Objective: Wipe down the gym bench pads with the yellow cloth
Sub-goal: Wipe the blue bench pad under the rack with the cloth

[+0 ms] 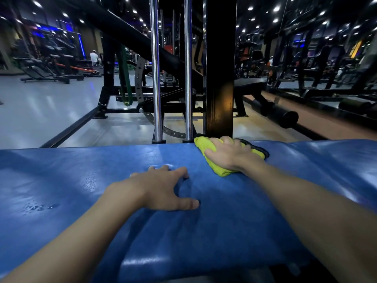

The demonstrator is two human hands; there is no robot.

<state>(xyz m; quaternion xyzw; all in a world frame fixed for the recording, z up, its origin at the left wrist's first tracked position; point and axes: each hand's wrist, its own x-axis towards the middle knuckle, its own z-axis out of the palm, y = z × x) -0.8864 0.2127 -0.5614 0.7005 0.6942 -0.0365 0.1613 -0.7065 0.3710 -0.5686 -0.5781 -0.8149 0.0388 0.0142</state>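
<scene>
A wide blue bench pad (71, 180) fills the lower half of the head view. A folded yellow cloth (206, 147) with a dark edge lies on the pad's far edge, right of centre. My right hand (230, 155) lies flat on top of the cloth and presses it onto the pad with its fingers spread. My left hand (163, 186) rests on the bare pad near the middle, its fingers spread and its fingertips denting the padding. Small wet spots show on the pad at the left.
Directly behind the pad rise two chrome guide rods (156, 78) and a thick black upright post (220, 78). Beyond them are a black machine frame, a foam roller pad (283, 117) at the right, a grey floor and more benches at the far left.
</scene>
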